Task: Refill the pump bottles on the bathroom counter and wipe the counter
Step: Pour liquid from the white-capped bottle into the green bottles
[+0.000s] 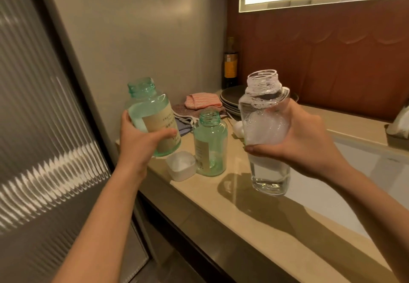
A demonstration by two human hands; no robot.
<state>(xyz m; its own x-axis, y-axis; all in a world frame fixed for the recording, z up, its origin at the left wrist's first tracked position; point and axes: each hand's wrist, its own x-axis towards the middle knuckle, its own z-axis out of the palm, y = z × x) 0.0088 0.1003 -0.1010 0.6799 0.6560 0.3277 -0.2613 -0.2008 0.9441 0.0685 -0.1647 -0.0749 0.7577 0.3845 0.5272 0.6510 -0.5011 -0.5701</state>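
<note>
Left hand (141, 141) wrapped around the lower body of a green bottle (152, 114), thumb across its tan label, bottle lifted off the counter (243, 223) and tilted, neck open, pale liquid inside. Right hand (296, 143) clamped around the middle of a clear bottle (265, 132), also held in the air, neck open, foam in the upper half, clear liquid at the base. Between the 2 hands, lower down, a second green bottle (210, 145) stands upright on the counter, uncapped, nearly empty. Just beside it, below the left hand, a white cap (181, 168). Beyond the hands: folded cloths (202, 101), stacked plates (232, 100), a dark bottle (230, 65) in the corner. Label print too small to read. Right-hand fingers mostly hidden behind the clear bottle. A small white object past the right hand is partly hidden and unidentifiable.
</note>
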